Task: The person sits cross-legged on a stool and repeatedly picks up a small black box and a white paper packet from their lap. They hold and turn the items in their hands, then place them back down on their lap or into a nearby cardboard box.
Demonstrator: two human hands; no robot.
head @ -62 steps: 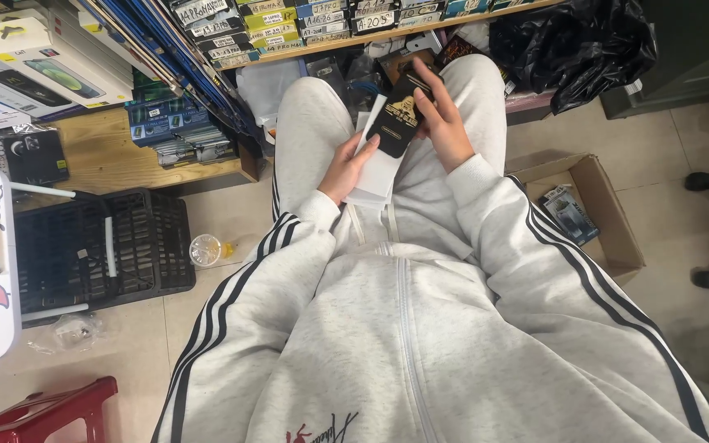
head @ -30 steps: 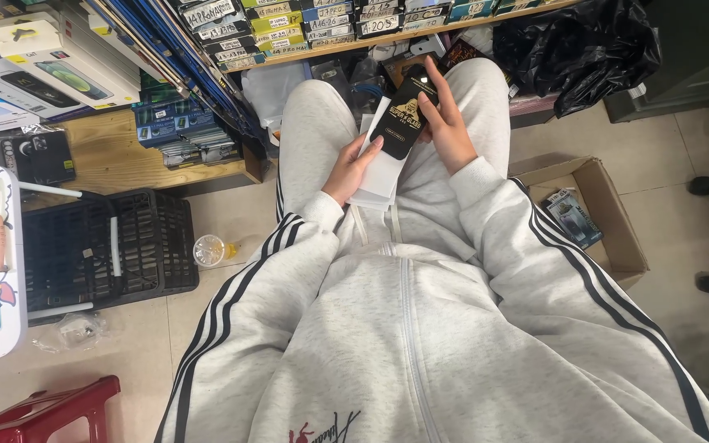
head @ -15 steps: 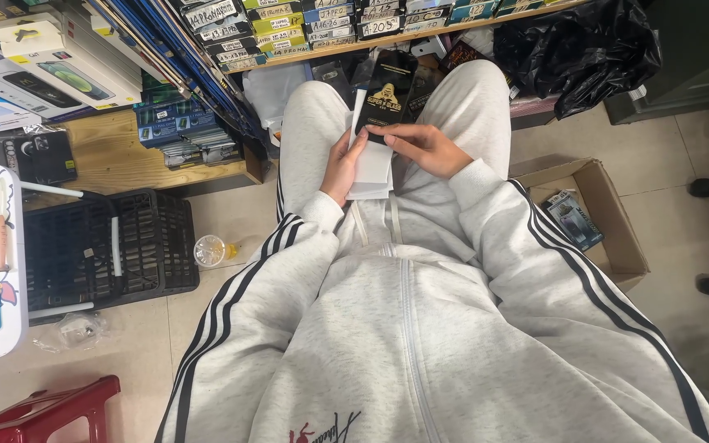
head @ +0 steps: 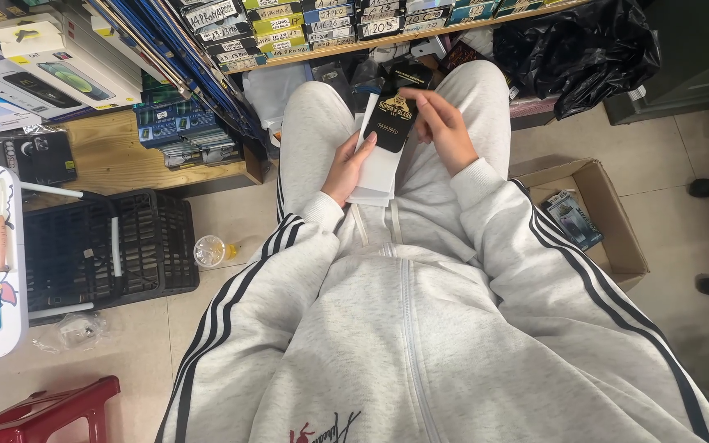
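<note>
I sit in a grey tracksuit with my hands over my lap. My left hand [head: 346, 166] holds a stack of flat white packets [head: 377, 168] upright against my left thigh. My right hand [head: 443, 131] grips a slim black packet [head: 396, 111] with gold print, which lies across the front of the white stack. Both sleeves carry dark stripes.
A shelf of labelled boxes [head: 305, 25] runs across the top. A black plastic crate [head: 96, 250] and a clear cup [head: 209, 251] stand on the floor at left, an open cardboard box [head: 609, 226] at right. A black bag [head: 584, 45] and a red stool [head: 43, 414] are nearby.
My right hand has lifted and turned the black packet, bringing it down onto the front of the white stack. My left hand has kept the stack in place.
</note>
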